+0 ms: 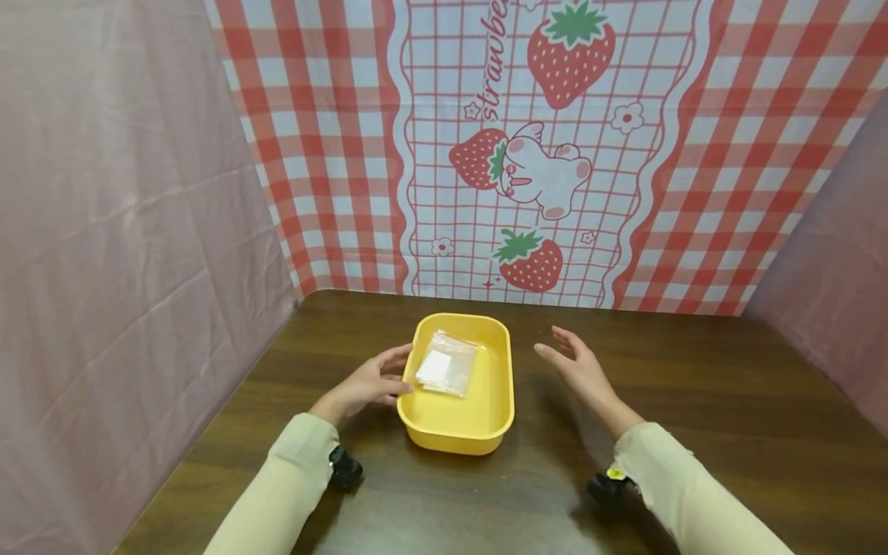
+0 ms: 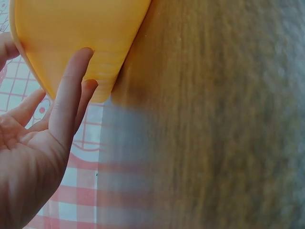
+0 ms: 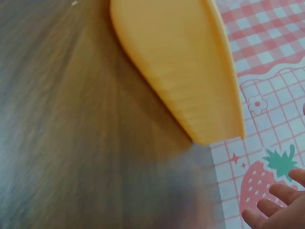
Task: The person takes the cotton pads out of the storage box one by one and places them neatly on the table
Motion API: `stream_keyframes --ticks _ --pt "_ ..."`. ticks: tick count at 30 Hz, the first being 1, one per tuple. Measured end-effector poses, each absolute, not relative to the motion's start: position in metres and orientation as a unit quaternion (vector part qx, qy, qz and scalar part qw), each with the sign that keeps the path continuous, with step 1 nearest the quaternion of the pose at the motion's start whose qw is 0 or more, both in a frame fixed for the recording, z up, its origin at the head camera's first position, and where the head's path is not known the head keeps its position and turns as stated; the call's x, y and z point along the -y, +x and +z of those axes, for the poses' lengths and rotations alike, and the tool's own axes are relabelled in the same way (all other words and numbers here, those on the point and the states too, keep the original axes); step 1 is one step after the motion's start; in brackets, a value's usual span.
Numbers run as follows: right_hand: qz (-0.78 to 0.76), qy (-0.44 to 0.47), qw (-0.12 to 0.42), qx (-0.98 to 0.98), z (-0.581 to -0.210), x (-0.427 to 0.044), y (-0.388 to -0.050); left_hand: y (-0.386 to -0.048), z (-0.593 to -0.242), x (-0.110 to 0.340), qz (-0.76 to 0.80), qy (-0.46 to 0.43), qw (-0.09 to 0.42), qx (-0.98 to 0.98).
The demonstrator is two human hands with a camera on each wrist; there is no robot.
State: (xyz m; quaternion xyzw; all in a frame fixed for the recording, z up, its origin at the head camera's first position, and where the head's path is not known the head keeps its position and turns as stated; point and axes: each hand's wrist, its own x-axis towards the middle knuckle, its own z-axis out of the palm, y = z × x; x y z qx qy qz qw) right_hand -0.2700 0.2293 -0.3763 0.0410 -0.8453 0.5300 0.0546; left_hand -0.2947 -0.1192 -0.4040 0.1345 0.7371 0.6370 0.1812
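Note:
A yellow tray (image 1: 454, 445) stands on the wooden table, with clear plastic bags (image 1: 447, 365) lying inside toward its left; one appears to hold something white. At the tray's left side is my left hand (image 1: 368, 385), thumb at the rim and fingers along the outer wall. The left wrist view shows the left hand (image 2: 47, 129) with extended fingers against the yellow wall (image 2: 90, 28). To the right of the tray, apart from it, my right hand (image 1: 583, 374) hovers with fingers spread, holding nothing. In the right wrist view the right hand (image 3: 281, 205) is partly cut off.
The brown wooden table (image 1: 694, 401) extends around the tray. Behind it hangs a red-and-white checked cloth (image 1: 347, 154) with strawberries. Pinkish fabric (image 1: 139, 231) hangs at the left, and more fabric (image 1: 832, 254) at the right.

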Motion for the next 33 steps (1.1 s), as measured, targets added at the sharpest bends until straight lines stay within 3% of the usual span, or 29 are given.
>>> stream_keyframes --ticks 33 --pt "0.593 0.009 -0.008 0.805 -0.342 -0.145 -0.331 -0.296 -0.406 0.12 0.642 0.12 0.179 -0.736"
